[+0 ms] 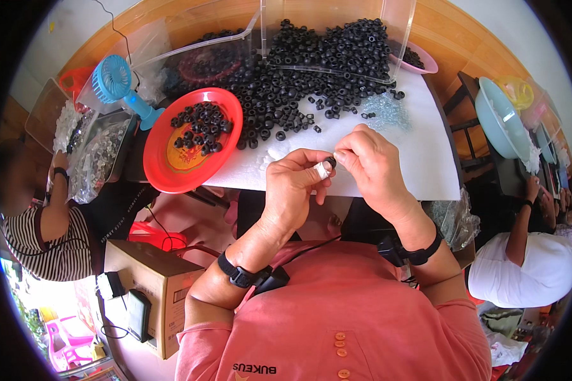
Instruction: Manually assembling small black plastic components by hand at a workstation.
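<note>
My left hand point(289, 184) pinches a small black round plastic part point(330, 162) above the front of the white table. A white wrap point(322, 170) shows on that thumb. Close against the part, the thumb and fingertips of my right hand point(376, 166) press together; whatever they hold is too small to make out. Beyond my hands, many similar black parts point(279, 95) with holes lie heaped on the white tabletop point(419, 146). To their right is a scatter of tiny clear pieces point(388, 113).
A red plate point(156, 155) of black parts sits to the left, by a blue fan point(112, 79). Clear bins point(337, 68) stand at the back, with a pink bowl point(429, 58) behind. A cardboard box point(149, 298) is lower left. Other people sit at both sides.
</note>
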The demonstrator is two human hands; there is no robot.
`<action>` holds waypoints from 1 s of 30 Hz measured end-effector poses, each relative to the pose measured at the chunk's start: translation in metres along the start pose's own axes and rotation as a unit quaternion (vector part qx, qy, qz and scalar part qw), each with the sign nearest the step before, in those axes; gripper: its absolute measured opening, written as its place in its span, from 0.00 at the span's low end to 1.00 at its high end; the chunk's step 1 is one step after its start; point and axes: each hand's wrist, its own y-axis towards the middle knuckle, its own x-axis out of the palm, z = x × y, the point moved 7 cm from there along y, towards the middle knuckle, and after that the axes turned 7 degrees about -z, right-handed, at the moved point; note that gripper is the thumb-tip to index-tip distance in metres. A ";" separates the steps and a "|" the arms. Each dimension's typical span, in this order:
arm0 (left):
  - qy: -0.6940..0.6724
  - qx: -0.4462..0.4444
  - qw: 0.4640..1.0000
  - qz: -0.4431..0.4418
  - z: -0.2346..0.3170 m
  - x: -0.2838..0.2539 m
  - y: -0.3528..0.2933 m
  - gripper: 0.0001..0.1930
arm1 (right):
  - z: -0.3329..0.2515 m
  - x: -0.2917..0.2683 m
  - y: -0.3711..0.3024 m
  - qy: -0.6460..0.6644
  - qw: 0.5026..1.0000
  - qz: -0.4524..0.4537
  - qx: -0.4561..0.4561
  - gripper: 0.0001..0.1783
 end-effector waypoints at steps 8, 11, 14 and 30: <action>-0.007 0.006 1.000 0.010 -0.001 -0.001 -0.001 0.07 | -0.005 0.006 -0.004 0.004 0.999 0.047 -0.022 0.07; 0.012 0.010 1.000 0.009 -0.001 -0.001 -0.005 0.07 | 0.006 0.014 -0.009 0.071 0.995 0.069 0.007 0.06; 0.029 -0.004 1.000 -0.001 0.003 0.001 -0.006 0.07 | 0.014 0.013 -0.013 0.157 0.985 0.067 0.037 0.06; 0.020 -0.002 1.000 0.005 0.002 -0.006 -0.008 0.07 | 0.005 0.022 -0.015 0.178 0.979 0.099 0.029 0.06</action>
